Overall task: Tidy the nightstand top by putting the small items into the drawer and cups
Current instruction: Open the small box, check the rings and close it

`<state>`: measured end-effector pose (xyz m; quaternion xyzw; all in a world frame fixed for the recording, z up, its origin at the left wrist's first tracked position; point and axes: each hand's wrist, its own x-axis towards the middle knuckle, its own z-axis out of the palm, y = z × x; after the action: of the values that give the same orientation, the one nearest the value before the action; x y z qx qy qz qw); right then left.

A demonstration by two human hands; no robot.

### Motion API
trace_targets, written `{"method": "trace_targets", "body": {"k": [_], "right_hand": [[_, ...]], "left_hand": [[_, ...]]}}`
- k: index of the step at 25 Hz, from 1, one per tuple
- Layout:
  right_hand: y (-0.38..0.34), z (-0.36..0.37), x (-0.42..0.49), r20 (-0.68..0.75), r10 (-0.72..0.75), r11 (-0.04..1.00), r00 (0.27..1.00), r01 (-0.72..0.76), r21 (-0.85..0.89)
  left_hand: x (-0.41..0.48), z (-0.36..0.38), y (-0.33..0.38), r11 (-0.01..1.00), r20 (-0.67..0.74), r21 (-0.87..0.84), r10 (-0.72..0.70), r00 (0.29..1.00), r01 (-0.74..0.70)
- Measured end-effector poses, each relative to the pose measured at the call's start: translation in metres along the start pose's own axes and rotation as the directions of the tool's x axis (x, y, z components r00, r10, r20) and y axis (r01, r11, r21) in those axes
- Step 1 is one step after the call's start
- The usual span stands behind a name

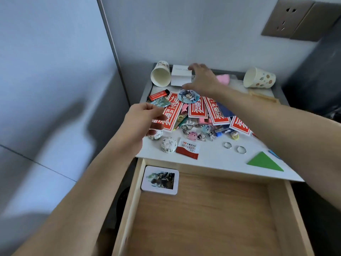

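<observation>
The white nightstand top is strewn with small items: red envelopes, a round picture badge, a red lighter, keychain charms, two metal rings, a red sachet. Two paper cups lie on their sides, the left cup and the right cup. Below, the wooden drawer stands pulled out with a white tin in its back left corner. My right hand reaches over a white box, fingers spread. My left hand hovers loosely curled at the left edge, holding nothing.
A green triangle lies at the front right. A pink object and a wooden stick sit at the back. A grey wall panel stands left; a wall socket is upper right.
</observation>
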<state>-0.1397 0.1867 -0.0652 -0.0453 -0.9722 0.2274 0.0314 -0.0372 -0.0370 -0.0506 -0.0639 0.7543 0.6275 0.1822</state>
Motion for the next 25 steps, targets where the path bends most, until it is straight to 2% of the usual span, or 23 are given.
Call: {"method": "trace_targets", "body": {"k": [3,7,12,14,16,20,22,25], "right_hand": [[0.000,0.007,0.049,0.062,0.088,0.991,0.994,-0.094,0.092],[0.008,0.014,0.072,0.141,0.099,0.991,0.985,-0.110,0.076],[0.006,0.005,0.063,0.072,0.051,0.996,0.996,-0.056,0.072],[0.003,-0.012,0.040,0.007,0.061,0.989,0.998,-0.062,0.132],[-0.003,-0.036,-0.008,-0.010,0.053,0.968,0.999,-0.049,0.246],[-0.005,-0.052,-0.148,0.075,-0.002,0.852,0.997,-0.038,0.522],[0.006,-0.047,-0.200,0.145,-0.013,0.806,0.989,-0.075,0.587],[0.025,-0.041,-0.227,0.164,-0.025,0.766,0.986,-0.087,0.636]], "left_hand": [[0.004,0.002,0.003,0.998,0.017,-0.054,-0.026,1.000,0.026],[0.006,0.004,0.009,0.997,0.034,-0.074,-0.029,0.999,0.031],[0.005,0.001,0.009,0.996,-0.006,-0.084,-0.023,1.000,0.022],[0.004,0.003,0.010,0.999,-0.015,-0.043,0.023,1.000,-0.024],[-0.001,0.011,0.008,0.995,0.042,0.001,0.104,0.994,-0.104],[-0.022,0.038,0.002,0.991,0.267,-0.077,0.130,0.955,-0.113],[-0.035,0.053,-0.004,0.988,0.378,-0.099,0.145,0.914,-0.116],[-0.045,0.066,-0.018,0.983,0.403,-0.041,0.182,0.897,-0.181]]}}
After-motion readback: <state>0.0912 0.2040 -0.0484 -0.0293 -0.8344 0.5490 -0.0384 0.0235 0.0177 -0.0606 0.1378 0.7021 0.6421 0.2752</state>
